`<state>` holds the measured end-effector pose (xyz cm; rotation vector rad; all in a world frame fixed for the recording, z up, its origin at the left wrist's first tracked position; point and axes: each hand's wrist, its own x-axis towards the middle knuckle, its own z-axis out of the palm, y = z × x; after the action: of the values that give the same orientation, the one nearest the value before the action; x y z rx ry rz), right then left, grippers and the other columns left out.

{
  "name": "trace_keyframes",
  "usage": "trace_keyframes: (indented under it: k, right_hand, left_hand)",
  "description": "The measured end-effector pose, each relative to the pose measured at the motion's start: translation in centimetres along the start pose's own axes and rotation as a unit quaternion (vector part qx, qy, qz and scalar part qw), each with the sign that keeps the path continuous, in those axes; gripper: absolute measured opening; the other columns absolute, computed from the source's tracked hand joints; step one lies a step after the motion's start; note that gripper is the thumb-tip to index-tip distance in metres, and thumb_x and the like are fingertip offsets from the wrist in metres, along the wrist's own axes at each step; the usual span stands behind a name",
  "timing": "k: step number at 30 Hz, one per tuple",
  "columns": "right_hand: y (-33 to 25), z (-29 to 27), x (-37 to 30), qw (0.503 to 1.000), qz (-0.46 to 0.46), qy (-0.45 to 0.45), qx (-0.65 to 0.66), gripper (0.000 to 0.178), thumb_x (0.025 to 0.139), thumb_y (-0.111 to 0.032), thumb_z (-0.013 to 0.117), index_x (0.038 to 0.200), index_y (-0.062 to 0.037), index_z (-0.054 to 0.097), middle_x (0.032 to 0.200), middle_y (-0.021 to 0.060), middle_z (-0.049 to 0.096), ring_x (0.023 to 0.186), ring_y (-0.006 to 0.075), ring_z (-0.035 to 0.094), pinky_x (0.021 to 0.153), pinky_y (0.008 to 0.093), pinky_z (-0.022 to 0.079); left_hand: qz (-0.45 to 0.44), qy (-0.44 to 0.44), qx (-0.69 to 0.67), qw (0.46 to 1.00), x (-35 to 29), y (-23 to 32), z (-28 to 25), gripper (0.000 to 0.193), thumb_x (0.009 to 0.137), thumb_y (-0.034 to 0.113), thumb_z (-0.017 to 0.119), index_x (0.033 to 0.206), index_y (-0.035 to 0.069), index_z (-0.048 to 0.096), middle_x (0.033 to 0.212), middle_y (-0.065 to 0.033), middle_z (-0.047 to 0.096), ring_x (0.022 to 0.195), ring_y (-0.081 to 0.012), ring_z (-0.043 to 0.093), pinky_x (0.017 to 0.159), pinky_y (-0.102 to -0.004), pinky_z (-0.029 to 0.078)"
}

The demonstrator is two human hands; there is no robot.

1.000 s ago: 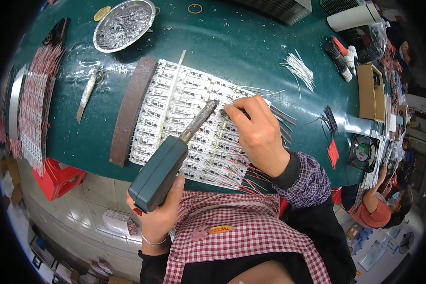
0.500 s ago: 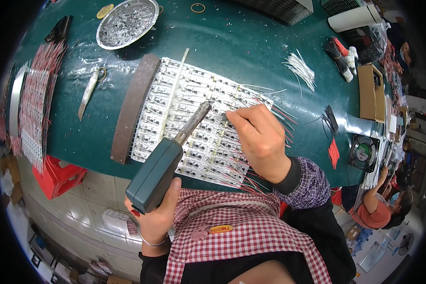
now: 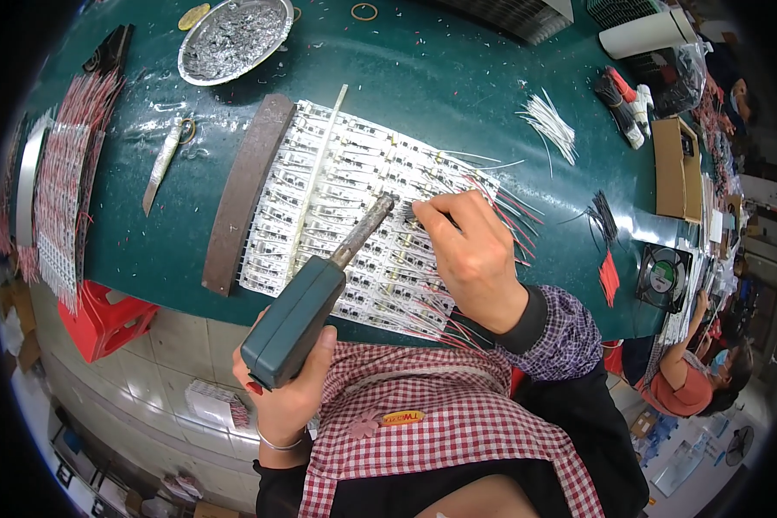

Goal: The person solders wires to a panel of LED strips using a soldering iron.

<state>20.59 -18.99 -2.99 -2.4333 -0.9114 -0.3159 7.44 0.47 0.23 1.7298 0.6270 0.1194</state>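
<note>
My left hand [image 3: 287,399] is wrapped round the dark green handle of a soldering gun [image 3: 293,321]. Its metal tip points up and right, over a white panel of small circuit boards [image 3: 367,298]. Close to the right of that tip, my right hand [image 3: 476,257] is closed in a pinch above the panel; what sits between its fingertips is too small to make out. Thin white, red and black wires [image 3: 516,209] stick out along the panel's right side. A narrow pale strip [image 3: 321,164] lies across the boards, and a brown bar [image 3: 247,194] borders their left edge.
A metal dish of solder scraps [image 3: 233,43] stands at the far left, with a wrapped blade [image 3: 164,164] nearer. White wires [image 3: 547,126], dark wires [image 3: 604,220] and a small fan [image 3: 665,278] lie right. Wired boards [image 3: 65,190] are stacked left. A co-worker [image 3: 691,380] sits at right.
The soldering gun and my left hand have shifted slightly right, bringing the tip a little lower and nearer my right fingertips. My right hand stays almost in place, still pinched.
</note>
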Motion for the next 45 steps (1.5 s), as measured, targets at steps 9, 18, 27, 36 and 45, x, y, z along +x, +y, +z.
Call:
trace_keyframes:
  k: [9, 18, 27, 36, 45]
  right_hand:
    - [0.1, 0.0, -0.1, 0.999, -0.015, -0.031, -0.017, 0.031, 0.068, 0.001, 0.060, 0.099, 0.0049, 0.063, 0.091, 0.0118, 0.057, 0.079, 0.0250, 0.055, 0.067, 0.0340, 0.049]
    - [-0.3, 0.0, 0.0, 0.999, -0.013, -0.026, -0.036, 0.030, 0.067, 0.000, 0.061, 0.097, 0.0046, 0.064, 0.089, 0.0111, 0.056, 0.079, 0.0245, 0.054, 0.066, 0.0331, 0.048]
    - [-0.5, -0.2, 0.1, 0.999, -0.009, -0.027, -0.037, 0.030, 0.068, 0.000, 0.061, 0.097, 0.0046, 0.063, 0.088, 0.0109, 0.055, 0.080, 0.0246, 0.055, 0.067, 0.0336, 0.048]
    - [-0.7, -0.2, 0.0, 1.000, -0.009, 0.010, -0.001, 0.035, 0.062, 0.010, 0.062, 0.097, 0.0031, 0.065, 0.087, 0.0117, 0.059, 0.076, 0.0264, 0.058, 0.063, 0.0346, 0.049]
    - [-0.2, 0.1, 0.0, 0.999, -0.026, -0.021, -0.020, 0.030, 0.068, 0.000, 0.061, 0.098, 0.0042, 0.063, 0.091, 0.0112, 0.057, 0.082, 0.0251, 0.055, 0.067, 0.0329, 0.048]
  left_hand:
    - [0.030, 0.001, 0.017, 0.999, 0.0, -0.5, 0.2, 0.021, 0.074, 0.001, 0.077, 0.091, -0.006, 0.066, 0.081, -0.0091, 0.065, 0.067, -0.0144, 0.062, 0.059, -0.0265, 0.048]
    - [0.014, -0.037, 0.016, 0.999, 0.4, 0.2, 0.2, 0.020, 0.075, 0.005, 0.078, 0.090, -0.002, 0.067, 0.083, -0.0094, 0.065, 0.066, -0.0158, 0.060, 0.057, -0.0283, 0.046]
    - [0.015, 0.014, 0.013, 1.000, -0.3, -0.1, -0.1, 0.025, 0.075, 0.007, 0.079, 0.092, -0.007, 0.068, 0.080, -0.0106, 0.070, 0.065, -0.0154, 0.065, 0.061, -0.0279, 0.051]
    - [-0.007, 0.017, -0.001, 1.000, -0.6, -0.3, -0.4, 0.024, 0.076, 0.007, 0.079, 0.093, -0.007, 0.068, 0.081, -0.0098, 0.071, 0.067, -0.0131, 0.065, 0.061, -0.0272, 0.051]
    - [0.021, 0.019, 0.013, 1.000, -0.5, -0.5, -0.2, 0.020, 0.074, 0.003, 0.078, 0.090, -0.006, 0.068, 0.081, -0.0092, 0.069, 0.065, -0.0136, 0.064, 0.060, -0.0258, 0.049]
